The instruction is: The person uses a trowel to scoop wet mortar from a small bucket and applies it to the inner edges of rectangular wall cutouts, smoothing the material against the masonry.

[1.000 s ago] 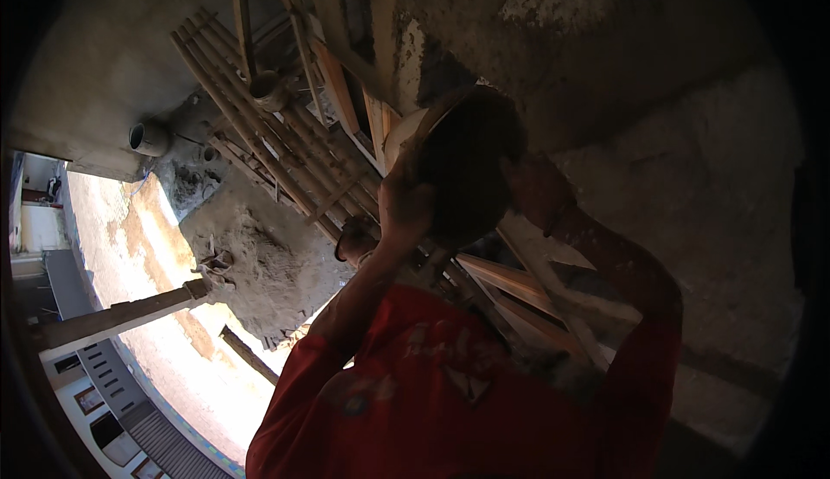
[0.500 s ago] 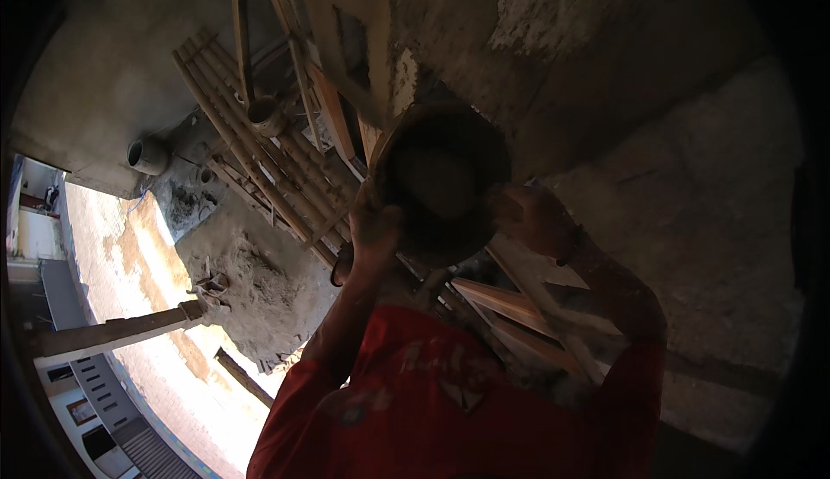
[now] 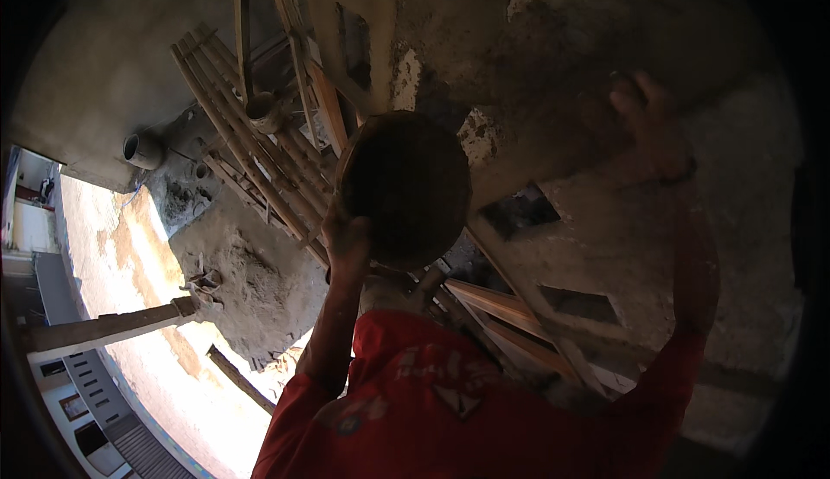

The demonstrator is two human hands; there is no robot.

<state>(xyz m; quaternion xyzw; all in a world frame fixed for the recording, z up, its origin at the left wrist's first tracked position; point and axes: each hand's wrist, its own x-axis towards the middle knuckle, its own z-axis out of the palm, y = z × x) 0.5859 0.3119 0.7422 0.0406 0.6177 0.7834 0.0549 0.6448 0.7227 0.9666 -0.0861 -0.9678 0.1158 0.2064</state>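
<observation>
Building site: patchy bare plaster wall (image 3: 553,12) at 1 o'clock, poles (image 3: 225,121) at 10, sandy heap (image 3: 259,289) at 8, bucket (image 3: 143,152) between 9 and 10.

Rough wall (image 3: 562,73), dull wood, matt cloth.
Against my left fingers (image 3: 355,235), the round vessel (image 3: 405,189) is matt, its material too dim to tell; near my right fingers (image 3: 650,98) the wall looks coarse, patchy and flaking; beyond my left fingers lie dull wooden poles (image 3: 232,122); below both, my red shirt (image 3: 501,418) is creased cloth.

two hands (image 3: 348,250), one dark basin (image 3: 405,189), one red shirt (image 3: 415,410), two background buckets (image 3: 143,151)
</observation>
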